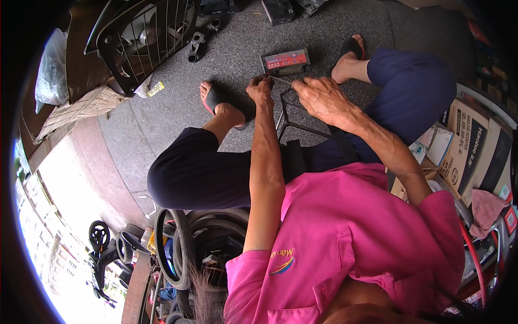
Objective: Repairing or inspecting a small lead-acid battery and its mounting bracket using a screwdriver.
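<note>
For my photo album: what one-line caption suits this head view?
Seated person's left hand and right hand grip a thin metal rod.

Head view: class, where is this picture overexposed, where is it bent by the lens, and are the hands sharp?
Head view: the street at lower left is blown out to white; straight edges curve toward the dark round rim; the left hand and right hand are evenly lit and fairly sharp above the red-topped box.

Grey speckled floor [162, 116] carries a flat battery [285, 59], fan grille [148, 32], flattened cardboard [81, 110]
</note>
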Available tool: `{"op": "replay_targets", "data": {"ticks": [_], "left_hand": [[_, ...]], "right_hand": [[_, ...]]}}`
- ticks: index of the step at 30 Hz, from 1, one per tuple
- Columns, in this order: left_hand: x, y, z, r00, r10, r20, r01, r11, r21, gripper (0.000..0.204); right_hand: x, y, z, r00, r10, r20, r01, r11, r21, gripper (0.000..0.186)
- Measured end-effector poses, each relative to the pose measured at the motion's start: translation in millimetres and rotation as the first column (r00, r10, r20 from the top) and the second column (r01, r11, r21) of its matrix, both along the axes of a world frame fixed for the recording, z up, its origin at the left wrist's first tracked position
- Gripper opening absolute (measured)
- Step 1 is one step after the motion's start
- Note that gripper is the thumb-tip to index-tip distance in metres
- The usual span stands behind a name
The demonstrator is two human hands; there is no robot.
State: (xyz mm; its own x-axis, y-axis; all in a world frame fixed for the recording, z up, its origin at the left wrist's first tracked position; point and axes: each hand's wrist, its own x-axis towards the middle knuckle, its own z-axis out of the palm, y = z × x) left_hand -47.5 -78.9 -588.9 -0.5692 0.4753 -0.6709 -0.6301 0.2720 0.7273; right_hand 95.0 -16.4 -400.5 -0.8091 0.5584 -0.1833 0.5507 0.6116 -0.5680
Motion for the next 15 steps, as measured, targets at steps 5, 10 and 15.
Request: {"op": "replay_targets", "data": {"ticks": [5,10,15], "left_hand": [[1.5,2.1,4.5,1.0,0.02,0.023,-0.02,1.0,-0.004,0.017],[1.2,0.5,1.3,0.999,0.03,0.035,-0.03,1.0,-0.006,0.016],[-0.1,-0.5,-3.7,0.999,-0.004,0.054,0.003,1.0,0.01,0.017]], "right_hand": [[0.3,1.3,-0.4,1.0,0.021,-0.016,-0.021,1.0,-0.004,0.013],[0.4,1.0,0.2,1.0,0.009,-0.02,-0.009,1.0,-0.015,0.015],[-0.2,1.0,-1.3,1.0,-0.007,-0.014,0.007,1.0,-0.009,0.015]]}}
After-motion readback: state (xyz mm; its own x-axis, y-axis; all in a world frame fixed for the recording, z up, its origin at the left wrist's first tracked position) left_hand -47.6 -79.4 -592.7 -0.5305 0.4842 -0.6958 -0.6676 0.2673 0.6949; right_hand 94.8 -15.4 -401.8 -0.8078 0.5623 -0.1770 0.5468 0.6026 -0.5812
